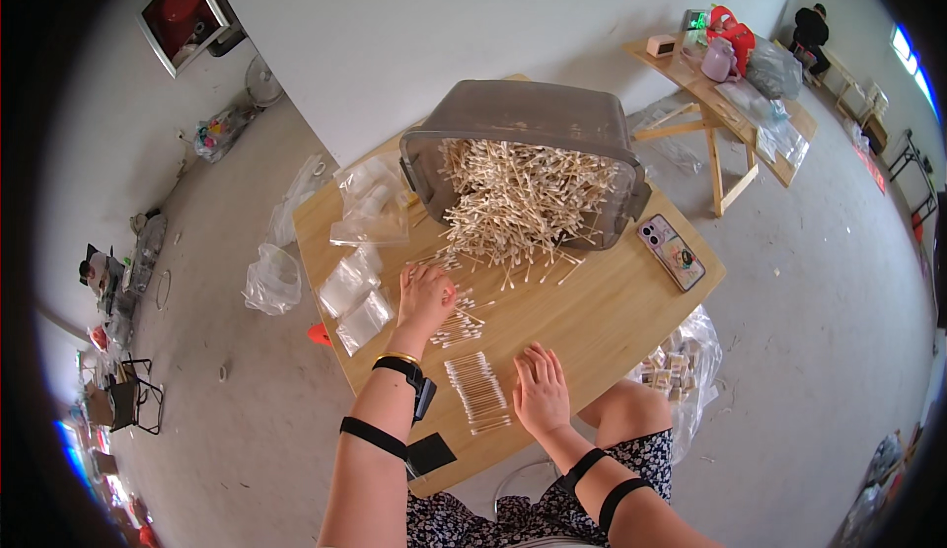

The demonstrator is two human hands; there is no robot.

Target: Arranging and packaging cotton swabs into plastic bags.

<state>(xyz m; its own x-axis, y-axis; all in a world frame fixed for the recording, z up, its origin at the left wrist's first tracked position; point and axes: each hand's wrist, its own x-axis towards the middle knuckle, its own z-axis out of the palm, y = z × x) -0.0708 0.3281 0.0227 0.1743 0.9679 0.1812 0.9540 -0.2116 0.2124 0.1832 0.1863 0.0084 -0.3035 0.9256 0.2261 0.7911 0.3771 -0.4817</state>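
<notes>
My left hand [426, 297] is over the left part of the wooden table, its fingers curled together beside a small loose group of cotton swabs [460, 328]. What its fingertips hold, if anything, is hidden. My right hand [542, 390] lies on the tabletop with fingers stretched out and nothing in them. Just left of it is a neat row of cotton swabs [477, 393], laid side by side. Beyond both hands, a grey plastic bin [538, 109] rests on its side, and a large heap of cotton swabs [523, 193] spills from its mouth onto the table.
Clear plastic bags [350, 287] lie along the left side of the table [582, 321]. A phone [672, 252] is at the right edge, and a black flat piece [430, 454] at the near edge. Below right sits a bag of small packs [681, 365]. Another table [730, 104] holds a pitcher.
</notes>
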